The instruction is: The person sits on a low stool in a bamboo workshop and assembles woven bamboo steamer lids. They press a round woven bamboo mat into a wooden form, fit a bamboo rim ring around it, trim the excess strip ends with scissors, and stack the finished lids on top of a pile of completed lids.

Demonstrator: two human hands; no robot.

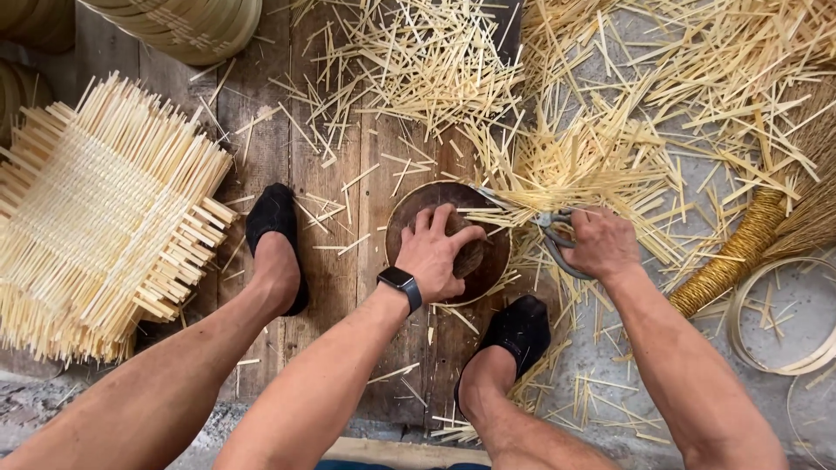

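The round dark wooden block [448,244] lies flat on the plank floor [331,287] between the two black-shoed feet. The left hand [440,252] rests palm-down on the block, fingers [442,219] bent over a flat woven bamboo piece [557,170] whose splayed strips extend right and far. The grey metal shears [547,233] run from the near right to the far left, tips toward the block's far rim. The right hand [601,244] has its fingers curled tightly through the handles. A woven bamboo mat [104,218] lies at left.
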